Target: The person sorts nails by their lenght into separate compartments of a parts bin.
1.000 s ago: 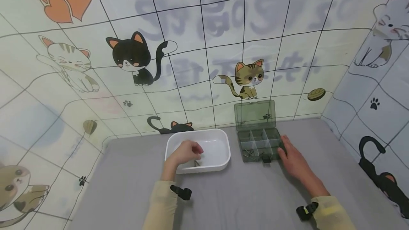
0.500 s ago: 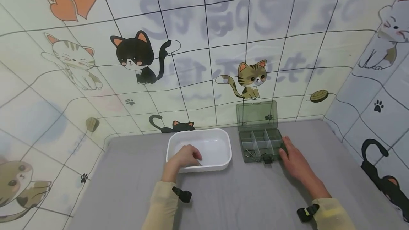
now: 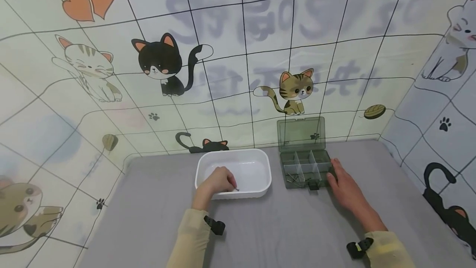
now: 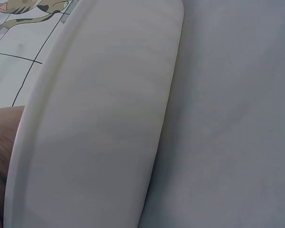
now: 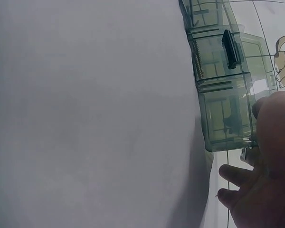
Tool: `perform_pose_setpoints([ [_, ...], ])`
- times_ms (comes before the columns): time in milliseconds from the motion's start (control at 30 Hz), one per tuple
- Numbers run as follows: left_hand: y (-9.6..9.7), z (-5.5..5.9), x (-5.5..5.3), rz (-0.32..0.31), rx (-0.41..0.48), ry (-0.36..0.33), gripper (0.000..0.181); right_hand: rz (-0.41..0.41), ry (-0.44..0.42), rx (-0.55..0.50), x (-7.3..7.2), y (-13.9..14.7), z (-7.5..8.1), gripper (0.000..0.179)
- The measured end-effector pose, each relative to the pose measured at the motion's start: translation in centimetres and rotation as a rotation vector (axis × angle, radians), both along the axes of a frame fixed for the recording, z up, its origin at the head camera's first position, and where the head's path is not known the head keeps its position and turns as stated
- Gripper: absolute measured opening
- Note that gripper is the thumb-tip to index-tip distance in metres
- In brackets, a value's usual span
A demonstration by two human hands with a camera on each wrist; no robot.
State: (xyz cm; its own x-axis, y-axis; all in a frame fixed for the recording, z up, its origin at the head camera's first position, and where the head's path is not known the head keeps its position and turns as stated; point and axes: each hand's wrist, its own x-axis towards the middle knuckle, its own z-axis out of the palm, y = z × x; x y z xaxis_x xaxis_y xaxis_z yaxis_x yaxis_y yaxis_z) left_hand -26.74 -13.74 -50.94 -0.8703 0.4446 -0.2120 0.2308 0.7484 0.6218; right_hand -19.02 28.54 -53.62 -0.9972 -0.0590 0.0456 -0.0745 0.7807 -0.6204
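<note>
A white tray [image 3: 253, 194] stands left of a clear green compartment box [image 3: 305, 168]. My left hand [image 3: 219, 180] reaches over the tray's near rim, its fingers bent together low inside. A thin metal screw [image 3: 237, 189] shows at those fingertips, mostly covered by the hand. In the left wrist view the tray wall [image 4: 99, 109] hides all but a strip of the hand. My right hand [image 3: 346, 187] rests along the box's right side with fingers extended, its thumb at the near right corner. Several long screws [image 3: 293, 179] lie in the box's near left compartment.
The box lid [image 3: 301, 134] stands up against the cat-printed wall cloth [image 3: 230, 73] at the back. A dark latch [image 3: 313, 185] sticks out at the box's front. Grey cloth [image 3: 282, 230] covers the table.
My left hand has come down into the tray, and its fingers have closed at the screw lying there. The right hand keeps its place at the box. The head view has shifted slightly.
</note>
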Motion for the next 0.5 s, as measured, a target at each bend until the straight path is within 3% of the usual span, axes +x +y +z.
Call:
perform_pose_setpoints([
  [267,0.17,0.07,0.03,-0.028,-0.007,0.014,0.014,-0.004,-0.005,-0.008,0.14,0.09,-0.13,0.063],
  [500,0.15,-0.28,-0.27,0.004,0.020,0.072,0.010,-0.006,-0.009,-0.017,0.22,-0.01,0.01,0.064],
])
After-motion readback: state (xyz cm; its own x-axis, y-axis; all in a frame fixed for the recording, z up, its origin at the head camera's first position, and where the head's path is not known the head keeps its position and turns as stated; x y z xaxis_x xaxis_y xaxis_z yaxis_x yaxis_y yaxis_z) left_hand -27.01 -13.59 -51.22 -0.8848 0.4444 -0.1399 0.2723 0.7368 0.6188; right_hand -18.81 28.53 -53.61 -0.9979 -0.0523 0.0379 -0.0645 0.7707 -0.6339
